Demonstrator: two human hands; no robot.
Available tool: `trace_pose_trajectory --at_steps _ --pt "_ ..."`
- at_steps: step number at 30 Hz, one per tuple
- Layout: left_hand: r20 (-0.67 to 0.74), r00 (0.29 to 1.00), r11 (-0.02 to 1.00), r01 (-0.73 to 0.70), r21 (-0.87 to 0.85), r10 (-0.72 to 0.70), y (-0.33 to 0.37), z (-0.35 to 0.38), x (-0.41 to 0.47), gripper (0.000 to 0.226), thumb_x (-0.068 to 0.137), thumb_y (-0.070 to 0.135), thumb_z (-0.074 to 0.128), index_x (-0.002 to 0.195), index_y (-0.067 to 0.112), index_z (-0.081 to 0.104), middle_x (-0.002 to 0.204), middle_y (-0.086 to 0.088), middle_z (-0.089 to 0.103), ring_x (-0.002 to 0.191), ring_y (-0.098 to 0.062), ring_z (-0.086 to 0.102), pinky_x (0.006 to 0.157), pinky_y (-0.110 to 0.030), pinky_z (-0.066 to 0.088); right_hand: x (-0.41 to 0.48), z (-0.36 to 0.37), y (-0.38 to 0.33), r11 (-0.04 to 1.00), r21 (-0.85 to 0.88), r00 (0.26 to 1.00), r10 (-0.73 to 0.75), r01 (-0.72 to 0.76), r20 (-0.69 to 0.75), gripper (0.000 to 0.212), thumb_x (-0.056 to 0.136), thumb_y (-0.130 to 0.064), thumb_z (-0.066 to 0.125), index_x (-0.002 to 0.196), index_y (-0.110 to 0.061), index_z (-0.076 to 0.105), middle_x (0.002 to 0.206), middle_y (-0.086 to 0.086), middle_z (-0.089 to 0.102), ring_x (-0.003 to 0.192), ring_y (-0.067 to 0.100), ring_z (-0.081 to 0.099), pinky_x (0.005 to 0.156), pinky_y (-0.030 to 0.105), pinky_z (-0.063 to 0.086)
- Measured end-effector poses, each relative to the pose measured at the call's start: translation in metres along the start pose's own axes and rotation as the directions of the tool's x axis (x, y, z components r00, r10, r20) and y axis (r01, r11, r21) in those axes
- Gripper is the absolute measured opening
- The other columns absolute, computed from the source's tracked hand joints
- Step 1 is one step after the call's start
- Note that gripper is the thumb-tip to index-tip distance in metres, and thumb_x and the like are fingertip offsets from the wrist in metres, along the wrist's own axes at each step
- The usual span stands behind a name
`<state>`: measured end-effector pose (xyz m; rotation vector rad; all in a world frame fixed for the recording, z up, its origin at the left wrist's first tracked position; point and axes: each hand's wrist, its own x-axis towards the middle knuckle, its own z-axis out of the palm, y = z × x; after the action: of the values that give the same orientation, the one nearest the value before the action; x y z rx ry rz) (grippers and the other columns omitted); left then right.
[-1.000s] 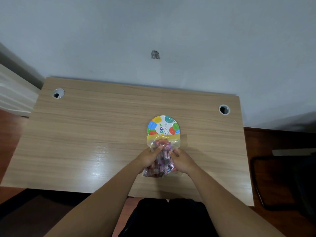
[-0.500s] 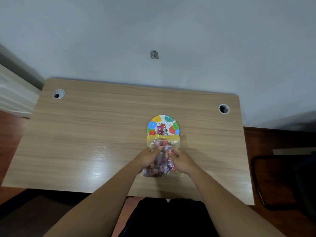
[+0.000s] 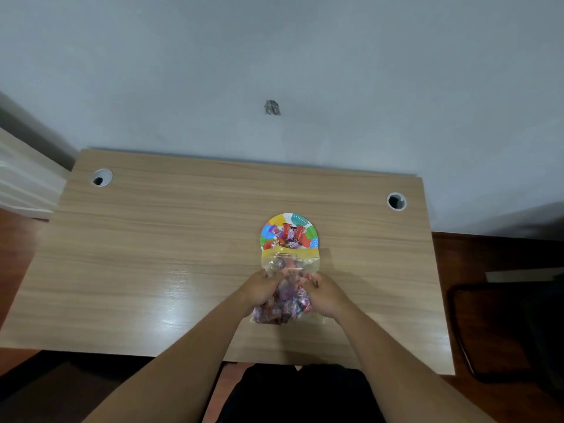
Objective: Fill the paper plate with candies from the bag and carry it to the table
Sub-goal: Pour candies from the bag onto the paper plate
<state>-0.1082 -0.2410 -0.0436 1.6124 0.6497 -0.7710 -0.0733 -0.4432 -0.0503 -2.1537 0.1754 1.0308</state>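
A colourful paper plate (image 3: 276, 222) lies on the wooden desk (image 3: 171, 257), right of centre. Several wrapped candies (image 3: 289, 235) are piled on its middle. A clear candy bag (image 3: 290, 264) with a yellow top band lies tipped toward the plate, its mouth overlapping the plate's near rim. My left hand (image 3: 259, 290) grips the bag's left side and my right hand (image 3: 328, 296) grips its right side, both squeezing around its middle. Many candies remain inside the bag's lower part.
Two round cable holes sit in the desk, one at the far left (image 3: 101, 177) and one at the far right (image 3: 396, 201). A wall stands right behind the desk. A dark chair (image 3: 503, 328) is at the right, beside the desk's edge.
Candies have slid from the bag onto the plate: it showed only its print a second ago and now holds a small pile. Both hands stay on the bag.
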Motion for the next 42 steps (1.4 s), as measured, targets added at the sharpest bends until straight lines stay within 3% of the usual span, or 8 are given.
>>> trace_pose_trajectory --at_steps 5,7,13,24,28,34,38,42 --pt "-0.031 1.0 0.999 0.002 0.037 0.0 0.003 -0.002 -0.004 0.066 0.092 0.071 0.061 0.115 0.012 0.078 0.108 -0.023 0.084 0.085 -0.036 0.079 0.078 -0.047 0.062 0.002 0.001 0.003 0.999 -0.015 1.0 -0.031 0.031 -0.005 0.042 0.098 -0.049 0.052 0.096 -0.008 0.062 0.075 0.001 0.06 0.074 0.023 0.061 0.084 0.054 0.063" --pt "-0.019 1.0 1.0 0.004 0.027 -0.004 0.001 -0.001 -0.004 0.052 0.098 0.064 0.061 0.116 0.019 0.078 0.11 -0.019 0.084 0.095 -0.037 0.081 0.088 -0.049 0.064 0.0 0.001 0.0 0.999 -0.028 1.0 -0.026 0.026 -0.01 0.04 0.1 -0.046 0.052 0.097 -0.008 0.063 0.077 0.002 0.061 0.075 0.023 0.06 0.085 0.051 0.062" --pt "0.007 1.0 1.0 0.011 -0.008 -0.011 -0.003 -0.004 -0.001 0.074 0.084 0.077 0.065 0.132 0.022 0.076 0.121 0.0 0.084 0.113 -0.02 0.079 0.11 -0.047 0.06 -0.001 0.002 -0.003 0.999 -0.032 1.0 -0.01 0.01 -0.005 0.034 0.103 -0.045 0.053 0.095 -0.014 0.064 0.08 0.0 0.063 0.079 0.026 0.065 0.08 0.042 0.058" --pt "0.021 1.0 0.998 0.003 -0.069 -0.001 -0.002 -0.007 -0.003 0.067 0.08 0.071 0.076 0.128 0.024 0.073 0.12 0.004 0.084 0.113 -0.018 0.08 0.11 -0.048 0.06 -0.006 -0.005 -0.006 0.998 -0.042 0.998 -0.044 0.043 -0.035 0.03 0.109 -0.034 0.054 0.082 -0.02 0.054 0.075 -0.001 0.055 0.073 0.018 0.051 0.069 0.035 0.038" --pt "0.068 0.997 0.994 -0.022 -0.108 0.03 0.005 -0.006 -0.009 0.031 0.094 0.041 0.084 0.118 0.026 0.069 0.115 0.001 0.083 0.11 -0.018 0.08 0.107 -0.044 0.062 -0.005 -0.005 -0.003 0.999 -0.021 0.999 -0.033 0.032 -0.031 0.029 0.107 -0.035 0.056 0.088 -0.014 0.057 0.078 0.0 0.056 0.074 0.018 0.052 0.069 0.035 0.04" --pt "0.052 0.999 0.996 0.0 -0.089 0.004 -0.004 -0.01 -0.007 0.062 0.083 0.039 0.094 0.135 0.021 0.066 0.126 -0.002 0.081 0.116 -0.021 0.079 0.109 -0.046 0.061 -0.008 -0.005 -0.002 0.998 -0.028 0.999 -0.051 0.05 -0.013 0.031 0.103 -0.036 0.064 0.084 -0.012 0.057 0.074 -0.001 0.053 0.069 0.017 0.048 0.067 0.034 0.038" --pt "0.042 0.999 0.994 0.018 -0.105 -0.014 -0.009 -0.011 -0.003 0.077 0.063 0.052 0.101 0.125 0.014 0.076 0.113 -0.004 0.087 0.107 -0.024 0.084 0.103 -0.048 0.065 -0.009 -0.006 -0.004 1.0 -0.003 0.999 -0.017 0.017 -0.035 0.034 0.101 -0.037 0.069 0.076 -0.019 0.054 0.068 -0.007 0.056 0.058 0.01 0.052 0.056 0.026 0.042" --pt "0.057 0.998 0.987 0.043 -0.157 -0.035 -0.015 -0.012 0.002 0.08 0.065 0.049 0.102 0.13 0.011 0.072 0.117 -0.007 0.086 0.107 -0.025 0.084 0.102 -0.05 0.066 -0.011 -0.008 -0.005 0.998 0.051 0.999 -0.028 0.03 -0.029 0.033 0.097 -0.045 0.072 0.099 -0.012 0.071 0.087 -0.001 0.071 0.081 0.018 0.065 0.068 0.03 0.045"
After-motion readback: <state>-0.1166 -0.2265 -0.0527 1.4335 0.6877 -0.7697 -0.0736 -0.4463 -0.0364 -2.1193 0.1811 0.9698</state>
